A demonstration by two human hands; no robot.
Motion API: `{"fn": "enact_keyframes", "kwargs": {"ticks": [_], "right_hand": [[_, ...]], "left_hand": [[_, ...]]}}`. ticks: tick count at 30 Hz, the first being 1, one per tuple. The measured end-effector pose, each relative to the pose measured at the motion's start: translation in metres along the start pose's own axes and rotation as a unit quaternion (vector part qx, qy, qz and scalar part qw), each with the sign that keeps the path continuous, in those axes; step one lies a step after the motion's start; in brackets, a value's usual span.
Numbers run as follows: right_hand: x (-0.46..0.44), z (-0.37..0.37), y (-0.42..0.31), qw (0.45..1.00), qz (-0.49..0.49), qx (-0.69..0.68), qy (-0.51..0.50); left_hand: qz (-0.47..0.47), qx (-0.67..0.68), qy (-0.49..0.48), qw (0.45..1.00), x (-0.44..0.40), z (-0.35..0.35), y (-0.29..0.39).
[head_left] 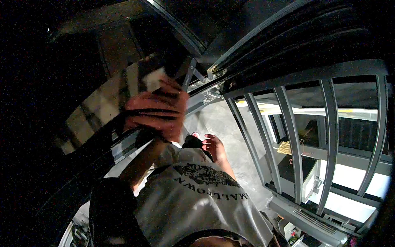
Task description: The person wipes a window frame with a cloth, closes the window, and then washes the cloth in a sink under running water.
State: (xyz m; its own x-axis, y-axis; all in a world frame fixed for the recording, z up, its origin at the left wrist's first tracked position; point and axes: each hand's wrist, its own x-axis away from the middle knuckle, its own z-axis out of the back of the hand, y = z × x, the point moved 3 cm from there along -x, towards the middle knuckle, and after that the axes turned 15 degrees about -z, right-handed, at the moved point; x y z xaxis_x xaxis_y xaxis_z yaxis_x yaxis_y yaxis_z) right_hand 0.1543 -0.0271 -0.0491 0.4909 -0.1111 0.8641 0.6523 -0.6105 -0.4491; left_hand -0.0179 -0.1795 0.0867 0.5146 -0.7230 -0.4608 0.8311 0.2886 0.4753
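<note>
My left hand [158, 113] is raised at the left of centre, with a dark band around the wrist. It is a reddish blur crossed by dark lines, and I cannot tell whether these are fingers, a glove or a cloth. It is near a grey metal frame joint and a pale striped panel [107, 99]; contact is unclear. Lower down, in front of my light trousers, is my right hand [214, 147]. Its fingers are apart and slightly bent, with nothing visible in them. A flat grey bracket [188, 76] with small print meets the metal joint [212, 90] just beyond.
Grey vertical bars [291, 140] form a railing on the right, with white surfaces and a dark-topped box [296, 168] behind them. Pale concrete floor [242, 144] shows below. Metal rails [177, 24] run overhead. Much of the left side is dark.
</note>
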Motion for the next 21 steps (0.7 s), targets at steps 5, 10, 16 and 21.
{"fn": "enact_keyframes", "kwargs": {"ticks": [5,10,16,21], "right_hand": [[0.005,-0.003,0.002,0.999,0.008,-0.038,0.027],[0.006,0.0,0.009,0.999,0.014,-0.047,0.023],[0.006,0.006,0.015,0.998,0.018,-0.064,0.013],[0.01,0.004,0.015,0.997,0.023,-0.071,0.021]], "left_hand": [[-0.081,-0.246,-0.073,0.963,-0.02,-0.062,0.01],[-0.097,-0.75,-0.149,0.637,-0.04,-0.109,0.002],[-0.098,-0.833,-0.199,0.507,-0.053,-0.161,-0.004],[-0.128,-0.727,-0.181,0.65,-0.071,-0.146,0.018]]}}
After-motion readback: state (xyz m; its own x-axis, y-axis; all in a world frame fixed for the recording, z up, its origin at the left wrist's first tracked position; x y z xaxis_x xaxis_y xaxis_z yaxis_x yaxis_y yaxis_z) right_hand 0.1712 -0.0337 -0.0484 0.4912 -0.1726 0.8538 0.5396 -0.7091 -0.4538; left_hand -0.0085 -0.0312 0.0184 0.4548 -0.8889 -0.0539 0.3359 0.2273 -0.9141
